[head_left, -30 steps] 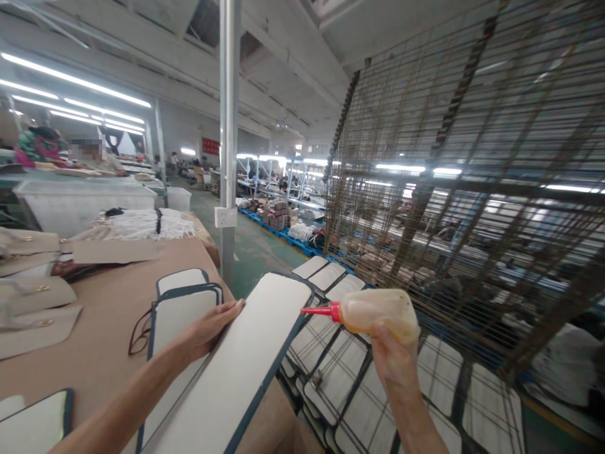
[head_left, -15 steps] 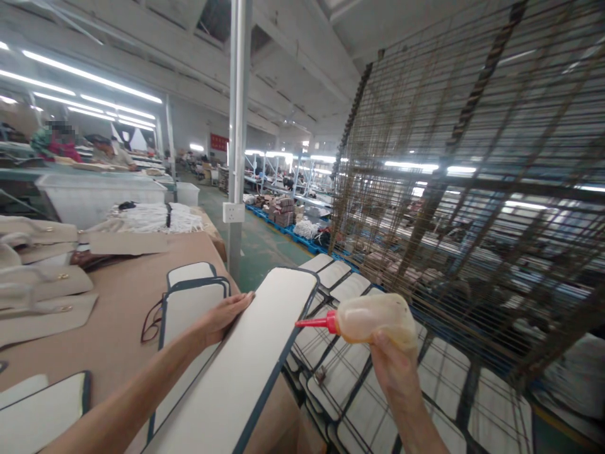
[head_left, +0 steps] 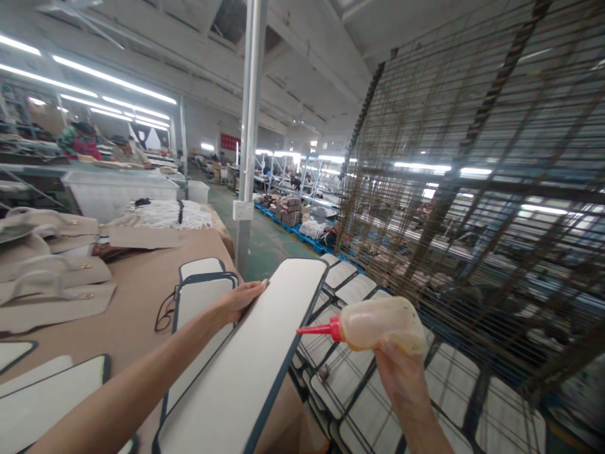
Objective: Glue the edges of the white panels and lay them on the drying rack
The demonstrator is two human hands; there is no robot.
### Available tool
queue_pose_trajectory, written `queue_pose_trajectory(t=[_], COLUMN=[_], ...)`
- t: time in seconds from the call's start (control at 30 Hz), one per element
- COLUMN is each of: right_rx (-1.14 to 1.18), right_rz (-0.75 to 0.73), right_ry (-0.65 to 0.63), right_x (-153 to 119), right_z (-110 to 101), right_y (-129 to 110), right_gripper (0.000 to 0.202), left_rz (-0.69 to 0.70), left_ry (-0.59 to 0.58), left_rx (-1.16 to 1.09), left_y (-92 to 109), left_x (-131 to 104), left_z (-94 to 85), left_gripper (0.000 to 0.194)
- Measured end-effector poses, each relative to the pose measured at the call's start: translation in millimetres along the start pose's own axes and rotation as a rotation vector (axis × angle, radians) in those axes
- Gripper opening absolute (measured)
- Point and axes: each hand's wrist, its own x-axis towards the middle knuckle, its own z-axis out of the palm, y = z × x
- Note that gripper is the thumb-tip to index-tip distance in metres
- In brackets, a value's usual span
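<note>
My left hand (head_left: 246, 299) grips the left edge of a long cream panel (head_left: 255, 340) with rounded corners and a dark blue border, holding it tilted in front of me. In my right hand (head_left: 399, 366) is a translucent squeeze bottle (head_left: 380, 323) of yellowish liquid, lying on its side. Its red nozzle (head_left: 316, 330) points left, with the tip at the panel's right border. Behind my left hand, similar panels (head_left: 203, 299) lie on the brown table. A pair of glasses (head_left: 165, 312) rests beside them.
Several cream bag pieces with handles (head_left: 70, 271) lie on the brown table (head_left: 142, 277) at left. A metal post (head_left: 248, 126) with a socket stands ahead. At right, wire mesh racks (head_left: 463, 139) rise high, and more panels (head_left: 449, 366) lie on a rack below.
The view has swung slightly left, so the scene shifts right. The nozzle tip has moved a little down along the panel's right border. Both hands keep their hold.
</note>
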Motion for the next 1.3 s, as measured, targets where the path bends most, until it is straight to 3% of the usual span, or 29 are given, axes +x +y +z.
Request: queue_pose_trajectory(t=[0.4, 0.77, 1.1, 1.3], right_rx=[-0.009, 0.003, 0.015, 0.053], right_rz=[0.035, 0.101, 0.124, 0.160], right_ry=[0.018, -0.046, -0.003, 0.013], right_x=[-11, -18, -25, -28], right_z=[2, 3, -4, -6], right_y=[0, 0, 9, 11], right_gripper=[0.062, 0.070, 0.067, 0.070], left_rz=[-0.027, -0.049, -0.041, -0.059], left_ry=[0.034, 0.053, 0.079, 0.111], left_rx=[0.018, 0.001, -0.015, -0.029], left_y=[12, 18, 26, 33], left_x=[5, 28, 36, 33], left_z=[9.0, -1.6, -7.0, -4.3], left_gripper=[0.028, 0.029, 0.036, 0.024])
